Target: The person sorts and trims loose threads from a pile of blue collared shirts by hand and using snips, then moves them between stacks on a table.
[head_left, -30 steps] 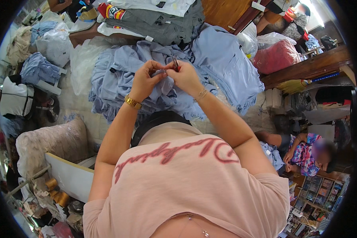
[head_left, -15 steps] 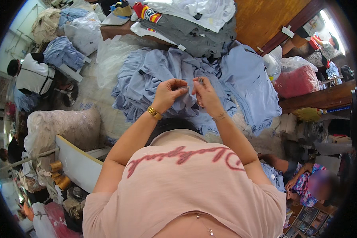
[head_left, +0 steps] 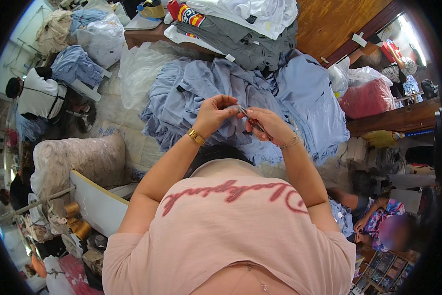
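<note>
Above the heap: a small pair of thread snips (head_left: 253, 122) is held between both hands, over the pale blue garments (head_left: 216, 93).
Right hand (head_left: 270, 127): fingers curled shut around the snips.
Left hand (head_left: 213, 114): fingertips pinched at the snips' tip; whether they grip thread or cloth cannot be told.
Progress: judging by the pile, many blue garments remain.
Around: grey and white folded clothes (head_left: 240, 24), clear plastic bags (head_left: 142, 64), thread spools (head_left: 76, 219).

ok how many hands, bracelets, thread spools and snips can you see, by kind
hands: 2, left hand and right hand
bracelets: 2, gold bracelet and thin bracelet
thread spools: 3, spools
snips: 1, snips
total: 8
</note>
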The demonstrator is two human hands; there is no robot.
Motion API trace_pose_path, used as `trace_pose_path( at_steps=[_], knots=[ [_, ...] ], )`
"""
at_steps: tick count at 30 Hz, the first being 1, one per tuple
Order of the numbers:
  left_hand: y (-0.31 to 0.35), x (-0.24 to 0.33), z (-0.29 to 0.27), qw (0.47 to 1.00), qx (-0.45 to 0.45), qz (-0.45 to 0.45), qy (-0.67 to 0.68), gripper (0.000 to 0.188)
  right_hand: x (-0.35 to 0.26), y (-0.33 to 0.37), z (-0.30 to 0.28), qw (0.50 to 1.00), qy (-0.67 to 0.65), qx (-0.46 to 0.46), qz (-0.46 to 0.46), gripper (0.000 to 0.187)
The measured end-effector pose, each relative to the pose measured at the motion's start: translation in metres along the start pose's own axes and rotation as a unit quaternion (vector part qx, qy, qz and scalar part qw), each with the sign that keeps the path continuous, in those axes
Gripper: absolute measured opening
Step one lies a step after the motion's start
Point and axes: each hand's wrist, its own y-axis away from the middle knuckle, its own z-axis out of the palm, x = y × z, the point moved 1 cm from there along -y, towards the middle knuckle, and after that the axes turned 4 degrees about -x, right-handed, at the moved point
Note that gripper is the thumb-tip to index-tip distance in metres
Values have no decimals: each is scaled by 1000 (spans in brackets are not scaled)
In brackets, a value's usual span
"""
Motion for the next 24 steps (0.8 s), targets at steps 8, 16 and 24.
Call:
trace_pose_path(
  at_steps=[8,16,24],
  knots=[
    [-3,-3,-2,999,-27,3,41,24,-1,-3,2,1000,-9,25,9,29],
    [-5,1,-3,999,-35,15,16,25,-2,-4,5,999,11,47,7,29],
    [-9,4,-6,994,-66,39,-75,29,-3,-7,4,992,96,76,24,24]
  ],
)
